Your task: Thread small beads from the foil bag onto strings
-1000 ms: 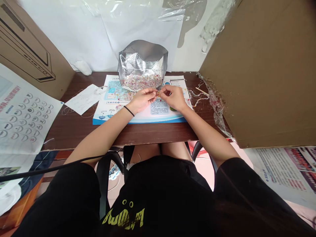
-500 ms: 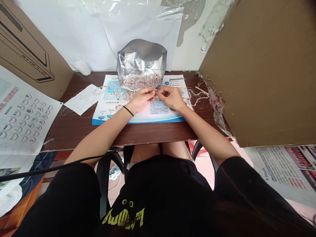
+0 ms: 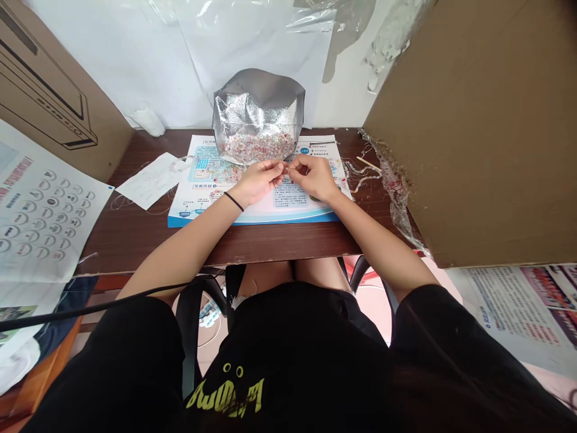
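Observation:
My left hand (image 3: 262, 180) and my right hand (image 3: 312, 177) meet fingertip to fingertip over a printed sheet (image 3: 252, 213). Each is closed in a pinch on something too small to make out. Just beyond them stands a silvery bag (image 3: 259, 114), its lower part showing many small pink, white and red beads (image 3: 256, 147). More loose beads (image 3: 225, 173) lie on the sheet beside my left hand. To the right of my right hand, strands of strung beads (image 3: 367, 179) rest on the dark tabletop.
A white paper slip (image 3: 151, 183) and loose clear thread lie left on the brown table (image 3: 279, 243). Cardboard panels (image 3: 487, 132) wall in both sides. A thin wooden stick (image 3: 368, 164) and crumpled clear plastic (image 3: 399, 204) are at the right. A black cable (image 3: 112, 304) crosses my left arm.
Both hands stay in almost the same place, fingertips together, with only slight finger movement. The bag and the beads have not visibly moved.

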### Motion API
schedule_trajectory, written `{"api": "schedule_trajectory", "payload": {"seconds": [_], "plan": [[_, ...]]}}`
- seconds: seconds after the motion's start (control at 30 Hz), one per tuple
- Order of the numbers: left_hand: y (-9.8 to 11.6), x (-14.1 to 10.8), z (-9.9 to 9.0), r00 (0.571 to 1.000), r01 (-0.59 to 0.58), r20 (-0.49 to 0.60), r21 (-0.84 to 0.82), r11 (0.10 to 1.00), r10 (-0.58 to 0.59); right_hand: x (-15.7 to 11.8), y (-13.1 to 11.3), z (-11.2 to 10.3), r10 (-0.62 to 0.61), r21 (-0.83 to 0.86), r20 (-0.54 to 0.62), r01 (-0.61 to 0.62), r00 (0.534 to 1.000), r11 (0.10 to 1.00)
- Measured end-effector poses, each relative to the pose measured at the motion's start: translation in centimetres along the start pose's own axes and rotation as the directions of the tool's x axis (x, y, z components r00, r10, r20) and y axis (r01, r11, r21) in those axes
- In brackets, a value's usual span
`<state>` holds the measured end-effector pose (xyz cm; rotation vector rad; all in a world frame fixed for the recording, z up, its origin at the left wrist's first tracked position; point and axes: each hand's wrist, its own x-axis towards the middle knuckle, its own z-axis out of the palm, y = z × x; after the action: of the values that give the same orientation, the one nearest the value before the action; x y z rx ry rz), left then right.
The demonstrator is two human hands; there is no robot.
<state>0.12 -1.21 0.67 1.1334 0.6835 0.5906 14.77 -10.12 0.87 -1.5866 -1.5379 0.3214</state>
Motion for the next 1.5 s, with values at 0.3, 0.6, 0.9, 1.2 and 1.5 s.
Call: {"api": "schedule_trajectory", "payload": {"seconds": [0.3,0.6,0.9,1.2,1.5], "plan": [[-0.2,0.1,-0.2,0.999,-0.022,0.031,-0.014,1.0,0.023,0.1,0.0,0.0,0.018,0.001,0.007,-0.018,1.0,1.0],[-0.4,0.2,-0.3,0.998,-0.045,0.041,0.019,0.999,0.044,0.1,0.3,0.2,0.005,-0.009,-0.008,-0.005,1.0,1.0],[-0.1,-0.2,0.0,0.999,-0.032,0.011,0.033,0.999,0.032,-0.2,0.1,0.1,-0.064,-0.111,0.012,0.065,0.998,0.992],[0.1,-0.6,0.0,1.0,-0.021,0.009,0.055,0.998,0.021,-0.2,0.2,-0.1,-0.1,-0.141,0.051,0.106,0.994,0.984],[0.9,-1.0,0.3,0.989,-0.055,-0.128,0.116,0.992,0.07,-0.1,0.5,-0.2,-0.107,-0.169,-0.011,0.103,0.994,0.98]]}}
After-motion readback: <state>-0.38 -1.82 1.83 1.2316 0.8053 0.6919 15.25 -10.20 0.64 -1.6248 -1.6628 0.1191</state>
